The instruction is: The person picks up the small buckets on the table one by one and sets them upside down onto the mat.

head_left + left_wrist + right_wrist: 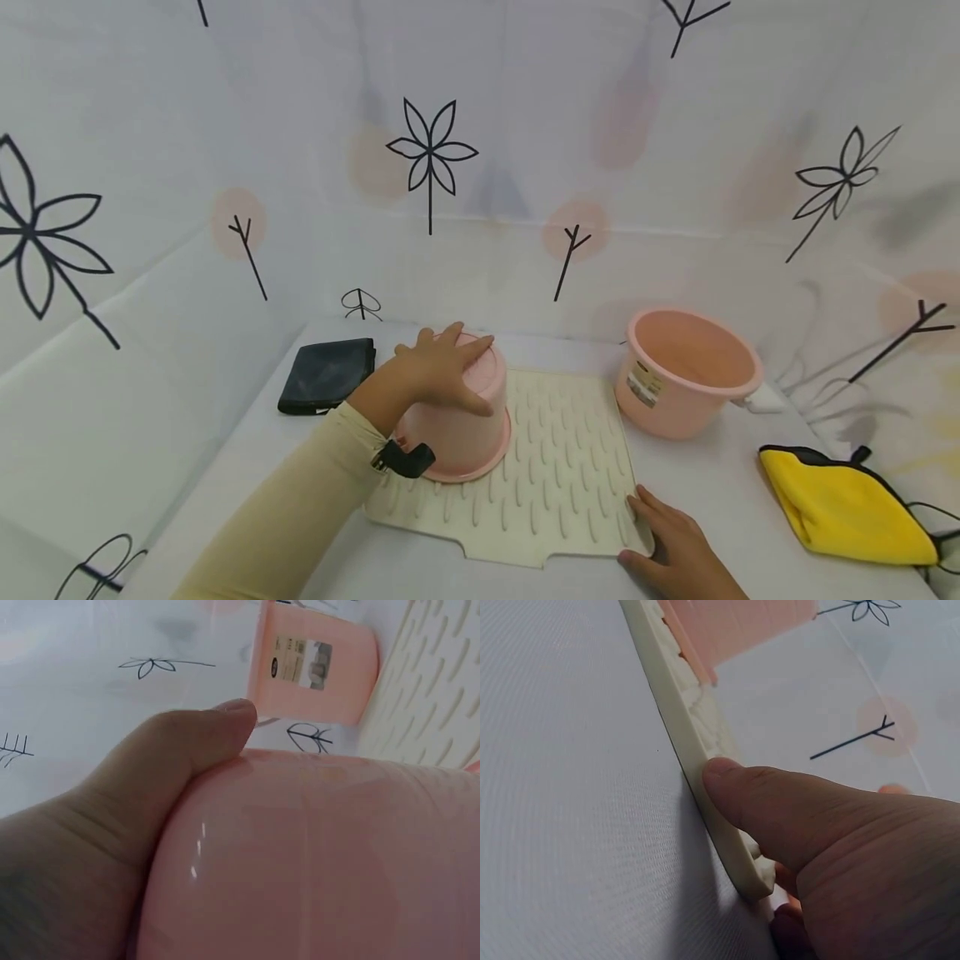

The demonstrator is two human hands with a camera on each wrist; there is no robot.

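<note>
Reference: mat centre, head view. The tub [461,442] stands inverted, rim down, on the mat [562,442] at 10 o'clock. Left hand [438,367]: fingers spread wide over the tub's base, thumb against its side. Right hand [678,542]: thumb and fingers close together, pinching the mat's corner at 4 o'clock — thumb on the near edge. On the table [585,583], beyond the mat: basin [667,404], upright, at 2 o'clock; yellow cloth [847,508], just past 3 o'clock; flat black object [330,375] at 10 o'clock — beyond the tub.
</note>
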